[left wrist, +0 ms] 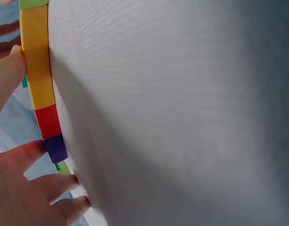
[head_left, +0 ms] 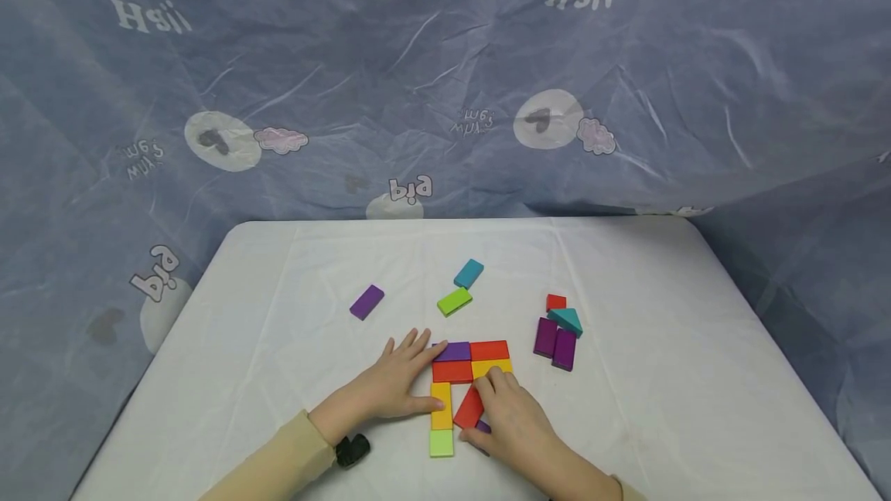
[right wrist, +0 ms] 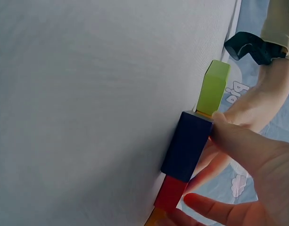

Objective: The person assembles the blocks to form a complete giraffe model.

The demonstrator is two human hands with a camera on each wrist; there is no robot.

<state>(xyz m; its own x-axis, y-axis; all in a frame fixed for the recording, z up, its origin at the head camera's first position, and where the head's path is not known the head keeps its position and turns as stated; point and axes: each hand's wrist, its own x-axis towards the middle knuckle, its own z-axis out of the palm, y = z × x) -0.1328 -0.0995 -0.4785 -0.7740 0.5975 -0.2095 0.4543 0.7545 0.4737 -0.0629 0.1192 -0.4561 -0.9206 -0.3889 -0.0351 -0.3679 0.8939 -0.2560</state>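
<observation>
My left hand is spread over the left side of a flat group of blocks. Its index finger touches a purple block and its thumb rests on a yellow block. On the other side, my right hand has curled fingers, with its thumb against one end of a dark purple block and fingertips by a red block. Between the hands lies a tilted red block. A light green block adjoins the yellow one's lower end. My right hand hides part of the group.
Farther back on the white table lie a purple block, a blue block and a green block. To the right, a small red block, a teal triangle and two purple blocks sit together.
</observation>
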